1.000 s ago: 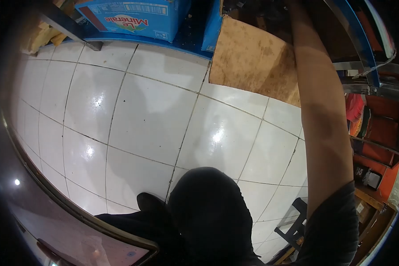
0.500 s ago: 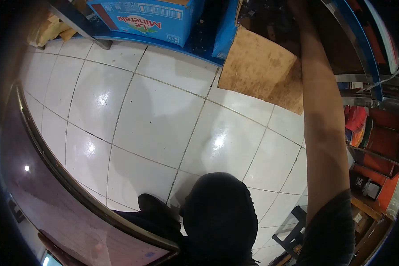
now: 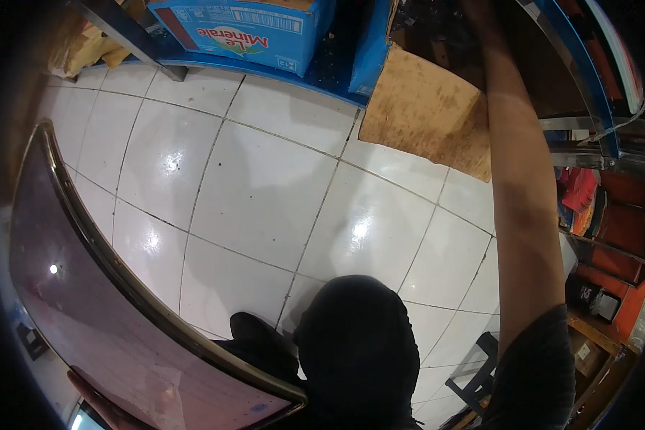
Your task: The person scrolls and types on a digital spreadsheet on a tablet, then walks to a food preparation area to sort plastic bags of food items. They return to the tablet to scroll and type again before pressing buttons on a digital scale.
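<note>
My right arm (image 3: 527,215) stretches up the right side of the view. My right hand (image 3: 480,14) is at the top edge, inside a dark shelf space above a brown cardboard sheet (image 3: 426,115). The hand is cut off and in shadow, so what it holds is hidden. At the bottom left, my left hand (image 3: 97,398) shows dimly at the glass counter top (image 3: 86,315), next to a small lit object. Its grip is unclear. My dark-trousered knee (image 3: 358,344) and a black shoe (image 3: 254,333) are below me.
A blue Le Minerale carton (image 3: 244,32) sits on a low blue shelf at the top. White floor tiles (image 3: 265,193) fill the middle. The counter's metal rim (image 3: 122,283) curves along the left. Red and orange shelves (image 3: 609,215) and a black stool (image 3: 476,380) stand at the right.
The view has swung left and down, so the glass counter fills more of the lower left and my left hand has come into sight. My right arm stays raised into the shelf.
</note>
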### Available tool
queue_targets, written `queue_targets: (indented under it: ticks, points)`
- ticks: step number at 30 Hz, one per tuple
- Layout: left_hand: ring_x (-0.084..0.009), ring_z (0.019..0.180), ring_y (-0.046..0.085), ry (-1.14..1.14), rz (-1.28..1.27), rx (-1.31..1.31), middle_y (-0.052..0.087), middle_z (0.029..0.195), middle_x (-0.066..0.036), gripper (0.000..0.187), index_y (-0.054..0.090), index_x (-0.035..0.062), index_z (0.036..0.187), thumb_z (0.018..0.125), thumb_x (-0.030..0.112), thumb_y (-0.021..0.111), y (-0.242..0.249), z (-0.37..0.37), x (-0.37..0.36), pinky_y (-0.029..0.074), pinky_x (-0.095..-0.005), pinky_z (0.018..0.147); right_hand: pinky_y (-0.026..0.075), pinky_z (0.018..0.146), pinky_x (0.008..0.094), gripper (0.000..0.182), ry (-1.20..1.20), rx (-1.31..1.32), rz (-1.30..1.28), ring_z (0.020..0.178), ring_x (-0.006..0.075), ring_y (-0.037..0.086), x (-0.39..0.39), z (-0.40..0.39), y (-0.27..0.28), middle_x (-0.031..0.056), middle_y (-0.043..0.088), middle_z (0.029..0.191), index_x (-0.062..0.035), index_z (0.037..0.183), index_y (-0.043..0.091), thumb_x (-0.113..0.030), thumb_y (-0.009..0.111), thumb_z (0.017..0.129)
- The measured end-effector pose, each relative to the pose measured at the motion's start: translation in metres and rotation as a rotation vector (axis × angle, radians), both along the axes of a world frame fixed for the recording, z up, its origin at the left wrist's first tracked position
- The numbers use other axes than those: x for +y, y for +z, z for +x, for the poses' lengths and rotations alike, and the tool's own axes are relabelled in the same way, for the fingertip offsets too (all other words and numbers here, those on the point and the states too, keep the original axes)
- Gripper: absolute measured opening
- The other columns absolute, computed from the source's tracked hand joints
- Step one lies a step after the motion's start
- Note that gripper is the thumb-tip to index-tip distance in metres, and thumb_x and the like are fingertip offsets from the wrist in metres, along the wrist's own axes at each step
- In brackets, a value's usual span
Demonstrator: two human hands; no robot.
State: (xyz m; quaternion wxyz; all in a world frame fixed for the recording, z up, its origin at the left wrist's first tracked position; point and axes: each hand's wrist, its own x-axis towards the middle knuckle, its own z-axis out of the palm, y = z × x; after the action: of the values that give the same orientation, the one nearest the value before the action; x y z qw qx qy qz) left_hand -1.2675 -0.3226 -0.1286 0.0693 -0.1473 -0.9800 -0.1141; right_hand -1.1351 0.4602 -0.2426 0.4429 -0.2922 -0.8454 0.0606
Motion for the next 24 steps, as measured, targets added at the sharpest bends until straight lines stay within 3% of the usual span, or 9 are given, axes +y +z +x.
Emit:
queue_targets:
  ticks: [8,10,20,24]
  points:
    - [-0.0228,0.139,0.023,-0.081,0.033,-0.034,0.020,0.152,-0.008,0.088,0.021,0.0178,0.147,0.079,0.074,0.013,-0.001,0.002,0.011,0.018,-0.0503,0.113,0.033,0.103,0.0404,0.043,-0.021,-0.069,-0.038,0.120,0.0347,0.042,0.017,0.015,-0.003,0.0221,0.046,0.131,-0.0012,0.129,0.046,-0.027,0.045,0.095]
    - [-0.0226,0.140,0.021,0.131,0.292,-0.112,0.020,0.152,-0.007,0.083,0.020,0.0174,0.147,0.083,0.070,0.014,-0.005,0.005,0.027,0.018,-0.0499,0.113,0.033,0.103,0.0404,0.043,-0.030,-0.080,-0.045,0.120,0.0346,0.042,0.013,0.017,-0.002,0.0220,0.046,0.131,-0.0013,0.129,0.046,-0.027,0.045,0.095]
    - [-0.0246,0.139,0.024,0.064,0.219,-0.067,0.021,0.152,-0.009,0.084,0.023,0.0169,0.147,0.082,0.070,0.014,-0.005,0.005,0.018,0.019,-0.0491,0.113,0.033,0.104,0.0400,0.043,-0.024,-0.155,-0.083,0.121,0.0340,0.042,0.055,0.013,0.002,0.0216,0.046,0.132,-0.0015,0.129,0.046,-0.028,0.045,0.095]
    - [-0.0278,0.139,0.023,0.018,0.042,-0.085,0.022,0.151,-0.011,0.088,0.022,0.0169,0.147,0.079,0.074,0.017,0.000,0.012,0.025,0.020,-0.0497,0.113,0.033,0.104,0.0399,0.044,-0.024,-0.189,-0.090,0.121,0.0337,0.042,0.031,0.012,0.011,0.0215,0.046,0.132,-0.0016,0.129,0.046,-0.028,0.045,0.095]
